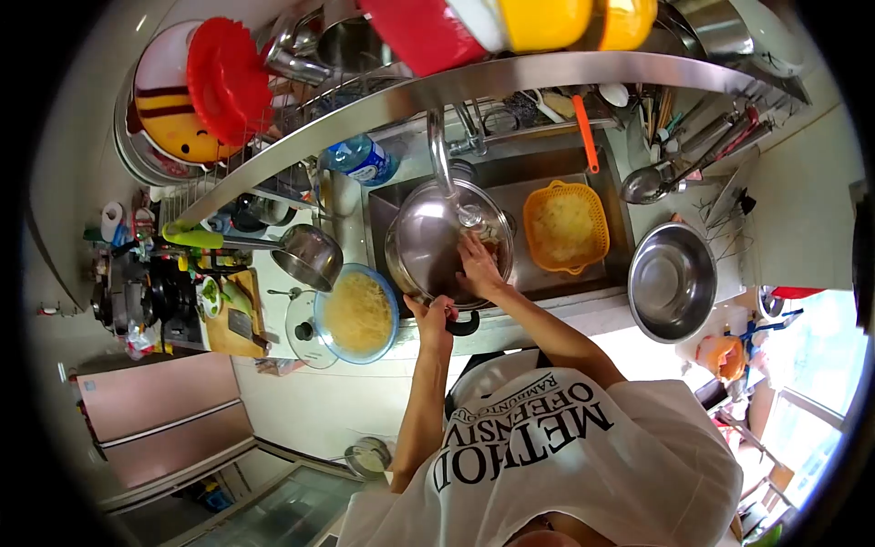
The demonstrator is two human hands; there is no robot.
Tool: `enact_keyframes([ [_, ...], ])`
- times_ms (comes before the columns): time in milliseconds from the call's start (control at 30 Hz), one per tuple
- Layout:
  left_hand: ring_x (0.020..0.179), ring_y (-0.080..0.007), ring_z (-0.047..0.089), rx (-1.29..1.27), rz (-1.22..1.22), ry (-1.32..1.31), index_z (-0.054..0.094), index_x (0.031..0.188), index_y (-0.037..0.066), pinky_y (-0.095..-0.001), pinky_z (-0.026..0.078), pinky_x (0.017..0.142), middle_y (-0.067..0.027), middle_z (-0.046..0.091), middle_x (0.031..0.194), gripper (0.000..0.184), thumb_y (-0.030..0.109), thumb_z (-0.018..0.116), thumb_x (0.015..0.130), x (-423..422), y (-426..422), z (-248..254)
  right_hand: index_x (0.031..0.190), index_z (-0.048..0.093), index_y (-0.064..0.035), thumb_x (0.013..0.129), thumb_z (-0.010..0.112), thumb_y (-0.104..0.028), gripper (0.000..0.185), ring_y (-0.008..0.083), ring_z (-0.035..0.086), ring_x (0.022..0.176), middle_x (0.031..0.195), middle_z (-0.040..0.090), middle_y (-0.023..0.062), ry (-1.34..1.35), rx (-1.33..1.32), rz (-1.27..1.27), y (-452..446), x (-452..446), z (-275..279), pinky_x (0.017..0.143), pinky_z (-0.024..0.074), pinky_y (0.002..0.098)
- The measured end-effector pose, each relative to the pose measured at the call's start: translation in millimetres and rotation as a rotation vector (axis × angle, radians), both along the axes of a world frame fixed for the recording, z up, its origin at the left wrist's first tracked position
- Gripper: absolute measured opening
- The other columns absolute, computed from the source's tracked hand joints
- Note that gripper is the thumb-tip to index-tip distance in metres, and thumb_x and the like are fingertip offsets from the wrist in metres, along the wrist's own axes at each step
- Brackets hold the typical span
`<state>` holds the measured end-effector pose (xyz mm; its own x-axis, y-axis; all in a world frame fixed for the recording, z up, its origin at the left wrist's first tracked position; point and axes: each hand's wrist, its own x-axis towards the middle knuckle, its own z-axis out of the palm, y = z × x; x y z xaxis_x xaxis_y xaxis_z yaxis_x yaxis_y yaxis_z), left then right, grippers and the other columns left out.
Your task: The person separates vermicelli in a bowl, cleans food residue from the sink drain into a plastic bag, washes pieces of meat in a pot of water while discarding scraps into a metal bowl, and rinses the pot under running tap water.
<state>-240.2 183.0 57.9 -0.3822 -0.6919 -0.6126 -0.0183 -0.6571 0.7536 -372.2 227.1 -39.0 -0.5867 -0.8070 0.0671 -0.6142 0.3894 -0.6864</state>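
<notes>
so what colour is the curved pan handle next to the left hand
The pan handle is black, best seen in the head view.

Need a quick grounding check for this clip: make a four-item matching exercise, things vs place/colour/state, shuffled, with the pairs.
Things
1. Plastic basket
2. Steel mixing bowl
3. Steel pan
4. Blue-rimmed bowl

Descriptions
A. Under the faucet, left hand by its black handle, right hand over it
B. Left of the sink, filled with pale strands
C. Yellow, perforated, in the sink
D. On the counter, right of the sink

Pairs: 1-C, 2-D, 3-A, 4-B
</notes>
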Motion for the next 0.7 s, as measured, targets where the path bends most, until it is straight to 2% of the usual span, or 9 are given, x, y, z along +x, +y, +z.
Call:
enact_keyframes([
  [133,0.057,-0.0134,0.052,0.004,-0.062,0.070,-0.023,0.146,0.019,-0.0264,0.043,0.049,-0.0079,0.056,0.074,0.105,-0.004,0.056,0.082,2.8,-3.7,-14.5,0.129,0.044,0.0068,0.076,0.062,-0.004,0.057,0.0377,0.031,0.136,0.142,0.036,0.0230,-0.055,-0.066,0.218,5.1,0.3,23.9,0.112,0.0296,0.0428],
  [167,0.057,-0.0137,0.052,0.012,-0.057,0.077,-0.023,0.146,0.019,-0.0263,0.043,0.049,-0.0082,0.057,0.076,0.105,-0.004,0.056,0.082,1.7,-4.5,-16.8,0.129,0.046,0.0050,0.078,0.057,0.001,0.052,0.0352,0.035,0.134,0.140,0.040,0.0198,-0.033,-0.155,0.183,6.1,8.4,35.7,0.110,0.0318,0.0417],
  [300,0.057,-0.0156,0.052,0.078,0.001,0.083,-0.029,0.144,0.016,-0.0267,0.043,0.050,-0.0099,0.058,0.080,0.107,-0.004,0.055,0.081,-1.0,0.3,-7.7,0.130,0.047,0.0031,0.081,0.054,0.003,0.050,0.0337,0.039,0.132,0.140,0.040,0.0167,-0.004,-0.450,0.192,4.7,12.7,143.5,0.108,0.0354,0.0399],
  [400,0.056,-0.0156,0.052,0.062,0.006,0.111,-0.030,0.143,0.017,-0.0275,0.043,0.051,-0.0092,0.058,0.078,0.108,-0.004,0.056,0.081,6.5,-0.8,-22.1,0.132,0.046,0.0014,0.082,0.056,0.001,0.051,0.0332,0.038,0.133,0.143,0.039,0.0151,0.047,-0.452,0.380,3.4,-1.1,106.6,0.108,0.0350,0.0409],
  [433,0.056,-0.0154,0.051,0.065,0.006,0.104,-0.030,0.143,0.017,-0.0276,0.043,0.051,-0.0089,0.058,0.077,0.108,-0.003,0.056,0.081,9.3,0.7,-24.5,0.132,0.050,-0.0044,0.082,0.056,0.001,0.050,0.0322,0.036,0.135,0.146,0.037,0.0122,-0.107,-0.235,0.332,1.2,2.9,74.5,0.108,0.0346,0.0406],
  [533,0.054,-0.0155,0.051,0.104,0.034,0.103,-0.030,0.143,0.018,-0.0278,0.044,0.050,-0.0080,0.057,0.074,0.109,-0.004,0.056,0.081,7.7,-2.2,-19.4,0.126,0.057,-0.0088,0.083,0.055,0.000,0.044,0.0290,0.034,0.137,0.150,0.031,0.0102,0.259,0.054,0.389,15.8,3.2,85.4,0.108,0.0347,0.0407],
  [567,0.054,-0.0156,0.051,0.114,0.045,0.099,-0.030,0.143,0.018,-0.0278,0.044,0.050,-0.0082,0.057,0.074,0.109,-0.004,0.056,0.081,5.7,-4.6,-21.9,0.117,0.063,-0.0093,0.084,0.054,0.000,0.035,0.0263,0.042,0.133,0.145,0.041,0.0103,0.229,-0.056,0.375,17.1,2.7,92.7,0.103,0.0406,0.0386],
  [667,0.056,-0.0159,0.052,0.148,0.068,0.080,-0.031,0.143,0.021,-0.0282,0.046,0.052,-0.0083,0.057,0.076,0.109,-0.006,0.055,0.081,9.5,-5.3,-35.6,0.109,0.065,-0.0073,0.085,0.054,0.001,0.028,0.0216,0.060,0.110,0.121,0.062,0.0091,-0.540,0.057,0.183,37.4,-25.4,67.8,0.088,0.0506,0.0349],
  [700,0.057,-0.0160,0.053,0.160,0.074,0.071,-0.031,0.142,0.022,-0.0283,0.047,0.053,-0.0083,0.058,0.076,0.109,-0.006,0.054,0.081,9.8,-3.6,-39.6,0.108,0.065,-0.0072,0.085,0.054,0.002,0.026,0.0190,0.063,0.097,0.107,0.065,0.0075,-0.508,-0.030,0.076,46.0,-40.1,46.0,0.079,0.0515,0.0327],
])
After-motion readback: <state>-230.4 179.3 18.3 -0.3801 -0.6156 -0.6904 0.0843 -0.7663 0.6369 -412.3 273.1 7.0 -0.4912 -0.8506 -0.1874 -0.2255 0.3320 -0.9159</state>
